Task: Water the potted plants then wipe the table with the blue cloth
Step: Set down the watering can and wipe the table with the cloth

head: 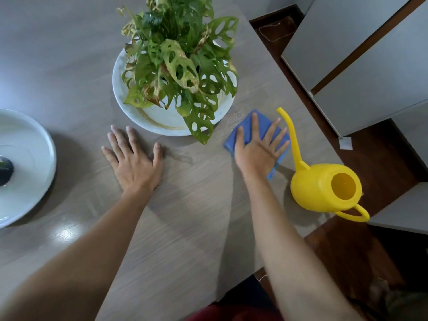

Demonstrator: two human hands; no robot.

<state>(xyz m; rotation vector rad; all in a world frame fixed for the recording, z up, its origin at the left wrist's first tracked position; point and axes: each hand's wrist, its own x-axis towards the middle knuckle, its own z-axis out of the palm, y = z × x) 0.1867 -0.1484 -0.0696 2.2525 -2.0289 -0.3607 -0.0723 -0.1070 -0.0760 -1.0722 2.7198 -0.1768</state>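
Observation:
A leafy potted plant with holed green leaves stands in a white saucer at the middle back of the grey wooden table. My right hand lies flat, fingers spread, pressing the folded blue cloth onto the table just right of the saucer. My left hand rests flat on the bare tabletop in front of the saucer, fingers apart, holding nothing. A yellow watering can stands upright near the table's right edge, its spout rising beside my right hand.
A second white saucer with a dark object on it sits at the left edge. Past the table's right edge are dark wooden floor and grey cabinet fronts. A damp patch shows beside the cloth.

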